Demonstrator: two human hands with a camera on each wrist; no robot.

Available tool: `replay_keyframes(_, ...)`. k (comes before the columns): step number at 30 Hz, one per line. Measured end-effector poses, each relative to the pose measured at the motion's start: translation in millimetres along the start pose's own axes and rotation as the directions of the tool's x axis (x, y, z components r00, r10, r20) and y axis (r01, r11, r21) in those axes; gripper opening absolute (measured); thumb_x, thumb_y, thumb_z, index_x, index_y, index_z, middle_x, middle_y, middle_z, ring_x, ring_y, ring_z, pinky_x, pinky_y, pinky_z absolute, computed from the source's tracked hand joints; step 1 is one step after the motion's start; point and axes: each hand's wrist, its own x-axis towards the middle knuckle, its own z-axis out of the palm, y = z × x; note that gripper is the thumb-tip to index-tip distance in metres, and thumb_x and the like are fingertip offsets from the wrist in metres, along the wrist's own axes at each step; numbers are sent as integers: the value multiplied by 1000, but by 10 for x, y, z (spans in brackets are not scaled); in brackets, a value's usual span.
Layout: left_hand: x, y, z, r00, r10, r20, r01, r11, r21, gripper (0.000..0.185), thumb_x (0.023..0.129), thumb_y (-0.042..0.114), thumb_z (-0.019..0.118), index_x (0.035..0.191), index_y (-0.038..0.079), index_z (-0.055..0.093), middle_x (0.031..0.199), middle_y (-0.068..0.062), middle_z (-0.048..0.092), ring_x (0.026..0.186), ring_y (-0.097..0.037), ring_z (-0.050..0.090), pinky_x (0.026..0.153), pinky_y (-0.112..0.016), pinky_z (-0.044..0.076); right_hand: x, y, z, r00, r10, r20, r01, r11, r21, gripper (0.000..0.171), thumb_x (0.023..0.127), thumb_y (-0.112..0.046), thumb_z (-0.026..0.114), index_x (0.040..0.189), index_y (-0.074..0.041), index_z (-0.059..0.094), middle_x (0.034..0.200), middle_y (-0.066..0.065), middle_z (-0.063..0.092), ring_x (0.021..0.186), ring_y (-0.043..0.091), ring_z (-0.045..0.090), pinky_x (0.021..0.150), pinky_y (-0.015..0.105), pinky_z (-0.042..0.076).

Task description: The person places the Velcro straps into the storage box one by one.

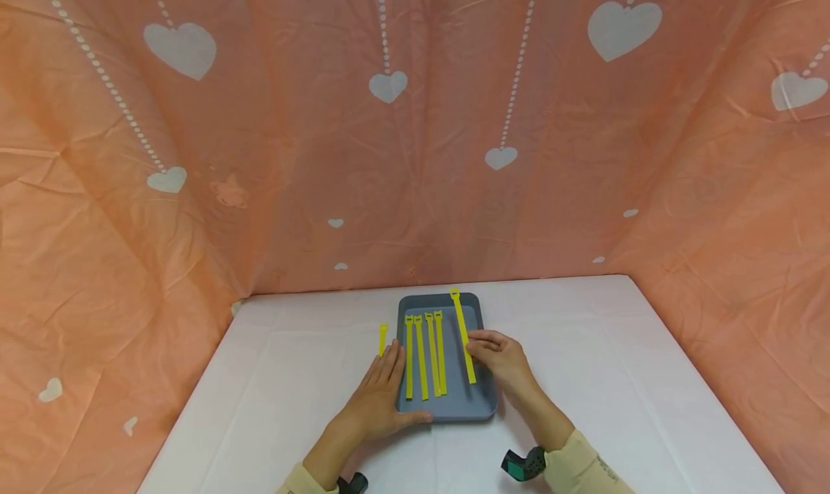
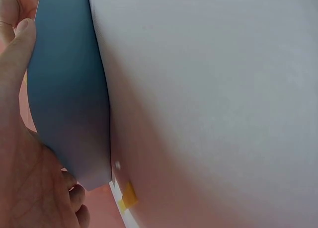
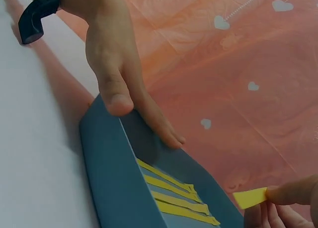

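A grey-blue tray lies on the white table, with several yellow strips laid side by side in it. My left hand rests against the tray's left front corner, fingers straight along its side and thumb on the front rim. My right hand pinches a longer yellow strip that slants over the tray's right part, its far end past the back rim. The right wrist view shows that strip's end between my fingertips. One more short yellow strip lies on the table left of the tray.
Pink cloth with white hearts hangs behind the table and down both sides. The table's back edge runs just beyond the tray. A dark wrist-worn device sits on each forearm near the front edge.
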Motion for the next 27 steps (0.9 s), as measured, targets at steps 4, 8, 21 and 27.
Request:
replay_keyframes(4,1,2,0,1000,1,4,-1,1000,4,133,85,87,65,171,0,13,180,-18,2,167,-36,7,134,-53,15,15,38,44,1000,6,-17,-6,1000,3,28,98,-1,76,124,10,72,96,8,79,82,12,71,78,28,63)
replay_keyframes(8,0,2,2,1000,2,6,-2,1000,3,133,85,86,66,171,0,13,180,-18,2,167,-36,7,134,-53,15,22,67,70,999,9,-32,-9,1000,-3,29,97,-2,78,123,10,73,93,5,79,81,12,71,77,28,63)
replay_keyframes(21,7,11,0,1000,8,2,-8,1000,6,131,86,84,67,171,-2,14,180,-20,4,166,-36,8,134,-53,15,0,40,168,998,-42,-38,38,995,-87,28,95,3,76,122,12,73,93,12,78,79,11,71,71,22,61)
replay_keyframes(27,7,11,-3,1000,6,6,-6,1000,8,131,86,84,67,171,-2,15,180,-20,4,166,-36,8,134,-53,15,27,54,225,997,-66,-32,61,989,-131,28,94,2,77,120,12,74,93,13,77,78,10,70,68,18,58)
